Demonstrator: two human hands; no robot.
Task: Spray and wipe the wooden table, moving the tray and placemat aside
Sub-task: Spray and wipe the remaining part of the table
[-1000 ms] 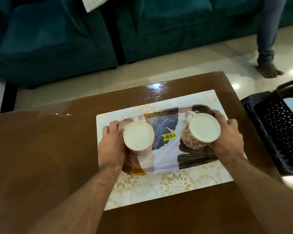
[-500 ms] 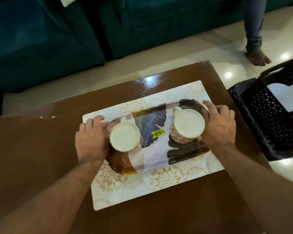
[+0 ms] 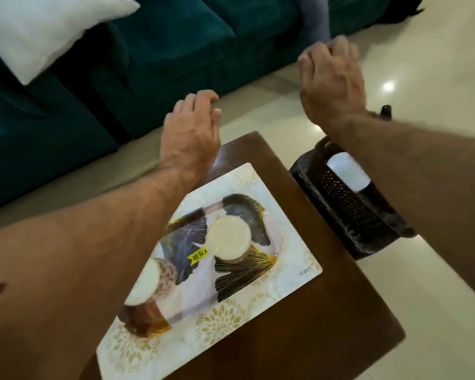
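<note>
The leaf-patterned tray (image 3: 239,267) lies on the white and gold placemat (image 3: 294,259), which rests on the brown wooden table (image 3: 340,311). Two upturned mugs stand on the tray: one (image 3: 229,240) in the middle, another (image 3: 151,281) partly hidden by my left forearm. My left hand (image 3: 191,133) hovers above the table's far corner, fingers loosely curled, holding nothing. My right hand (image 3: 331,78) is raised over the floor, fingers curled under, nothing visible in it. Both hands are blurred.
A black perforated basket (image 3: 348,209) with a white bottle (image 3: 347,172) in it stands on the floor right of the table. A teal sofa (image 3: 162,50) with a white cushion (image 3: 44,28) is behind. Another person's leg (image 3: 314,17) shows by the sofa.
Both hands have let go of the tray and risen away from it toward the sofa. The view has swung, so the table now sits lower and turned.
</note>
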